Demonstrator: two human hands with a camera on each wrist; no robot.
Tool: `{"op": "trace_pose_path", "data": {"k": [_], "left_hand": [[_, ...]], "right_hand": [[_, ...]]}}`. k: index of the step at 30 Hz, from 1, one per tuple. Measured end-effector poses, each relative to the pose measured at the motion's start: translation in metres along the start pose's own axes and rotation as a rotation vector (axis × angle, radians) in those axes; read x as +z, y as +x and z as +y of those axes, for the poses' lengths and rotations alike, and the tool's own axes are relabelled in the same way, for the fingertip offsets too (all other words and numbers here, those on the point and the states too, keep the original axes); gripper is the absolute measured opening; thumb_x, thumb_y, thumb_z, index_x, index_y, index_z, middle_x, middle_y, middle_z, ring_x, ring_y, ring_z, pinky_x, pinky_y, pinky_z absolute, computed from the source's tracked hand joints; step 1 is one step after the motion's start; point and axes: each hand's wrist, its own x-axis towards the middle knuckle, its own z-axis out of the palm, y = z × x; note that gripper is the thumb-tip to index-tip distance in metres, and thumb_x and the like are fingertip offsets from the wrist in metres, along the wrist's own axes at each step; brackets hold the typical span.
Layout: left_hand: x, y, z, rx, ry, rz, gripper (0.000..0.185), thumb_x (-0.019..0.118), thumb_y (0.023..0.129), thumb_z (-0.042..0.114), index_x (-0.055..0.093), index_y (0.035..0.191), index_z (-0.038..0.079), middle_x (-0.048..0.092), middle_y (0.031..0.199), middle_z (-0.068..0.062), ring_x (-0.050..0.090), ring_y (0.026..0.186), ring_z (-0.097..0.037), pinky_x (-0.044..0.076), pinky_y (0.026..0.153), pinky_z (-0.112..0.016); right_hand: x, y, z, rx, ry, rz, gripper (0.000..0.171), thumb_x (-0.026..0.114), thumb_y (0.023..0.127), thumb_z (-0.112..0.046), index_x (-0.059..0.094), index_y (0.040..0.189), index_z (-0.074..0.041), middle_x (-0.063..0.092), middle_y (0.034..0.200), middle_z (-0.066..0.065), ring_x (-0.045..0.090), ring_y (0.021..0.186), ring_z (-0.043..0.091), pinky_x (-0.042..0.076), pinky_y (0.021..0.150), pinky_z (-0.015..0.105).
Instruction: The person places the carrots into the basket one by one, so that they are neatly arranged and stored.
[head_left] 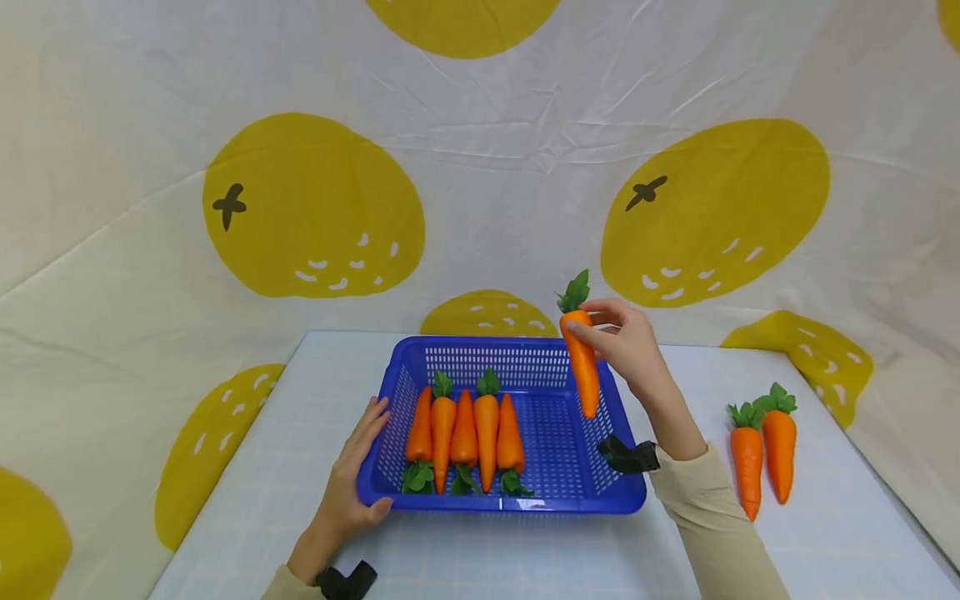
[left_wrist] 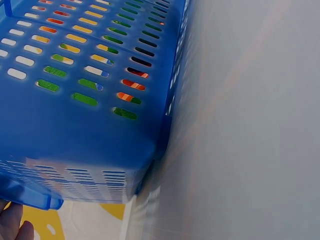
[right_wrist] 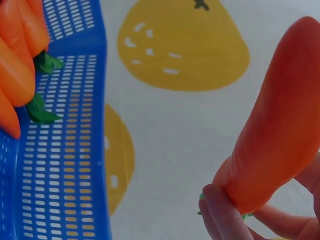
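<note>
In the head view my right hand point(head_left: 624, 337) pinches an orange carrot point(head_left: 583, 367) near its leafy top, holding it tip down above the right side of a blue plastic basket point(head_left: 570, 504). The same carrot point(right_wrist: 280, 125) looms large in the right wrist view, with fingers around its top end. My left hand point(head_left: 351, 475) rests against the basket's left side, fingers extended along the rim and thumb at the front corner. Inside the basket, several carrots point(head_left: 465, 429) lie side by side on the left, leaf ends alternating between front and back.
Two more carrots, one point(head_left: 747, 467) beside the other point(head_left: 781, 450), lie on the table point(head_left: 247, 533) right of the basket. Behind the table hangs a pale cloth point(head_left: 510, 208) printed with yellow fruit shapes. Each wrist wears a black strap-on mount.
</note>
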Motion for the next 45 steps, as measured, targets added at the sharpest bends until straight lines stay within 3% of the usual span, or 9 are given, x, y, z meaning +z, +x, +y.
{"op": "trace_pose_path", "data": {"k": [14, 19, 25, 34, 45], "left_hand": [[0.002, 0.001, -0.001, 0.059, -0.004, 0.019, 0.096, 0.058, 0.085, 0.063, 0.041, 0.144, -0.011, 0.035, 0.152, -0.029, 0.023, 0.145, -0.046, 0.019, 0.119, -0.028], [0.003, -0.001, -0.001, 0.049, -0.004, 0.014, 0.096, 0.059, 0.085, 0.063, 0.04, 0.145, -0.01, 0.035, 0.153, -0.028, 0.023, 0.145, -0.046, 0.019, 0.118, -0.028], [0.002, -0.003, 0.0, 0.033, -0.008, 0.011, 0.093, 0.061, 0.084, 0.059, 0.041, 0.145, -0.009, 0.034, 0.153, -0.028, 0.022, 0.146, -0.045, 0.02, 0.118, -0.026], [0.001, -0.001, 0.001, 0.038, -0.008, 0.009, 0.092, 0.063, 0.084, 0.057, 0.041, 0.145, -0.009, 0.035, 0.153, -0.028, 0.022, 0.145, -0.046, 0.02, 0.118, -0.027], [0.002, -0.002, 0.0, 0.0, 0.0, 0.003, 0.091, 0.066, 0.082, 0.053, 0.04, 0.147, -0.005, 0.034, 0.155, -0.024, 0.022, 0.146, -0.043, 0.021, 0.116, -0.025]], "right_hand": [[0.049, 0.023, 0.026, 0.152, 0.003, -0.158, 0.049, 0.078, 0.086, -0.023, 0.057, 0.121, 0.002, 0.06, 0.111, 0.023, 0.067, 0.08, 0.027, 0.061, 0.071, 0.043], [0.062, 0.026, 0.042, 0.202, -0.034, -0.206, 0.047, 0.08, 0.083, -0.021, 0.057, 0.117, 0.003, 0.065, 0.101, 0.021, 0.067, 0.076, 0.026, 0.06, 0.065, 0.04], [0.074, 0.026, 0.057, 0.264, -0.093, -0.244, 0.043, 0.082, 0.08, -0.017, 0.057, 0.109, 0.003, 0.063, 0.093, 0.017, 0.067, 0.072, 0.024, 0.06, 0.07, 0.047], [0.086, 0.024, 0.07, 0.293, -0.211, -0.305, 0.037, 0.084, 0.076, -0.012, 0.057, 0.098, 0.0, 0.06, 0.088, 0.014, 0.063, 0.068, 0.024, 0.06, 0.063, 0.04], [0.097, 0.023, 0.08, 0.296, -0.332, -0.405, 0.025, 0.077, 0.082, -0.007, 0.057, 0.094, 0.0, 0.058, 0.085, 0.013, 0.064, 0.066, 0.024, 0.06, 0.058, 0.041]]}}
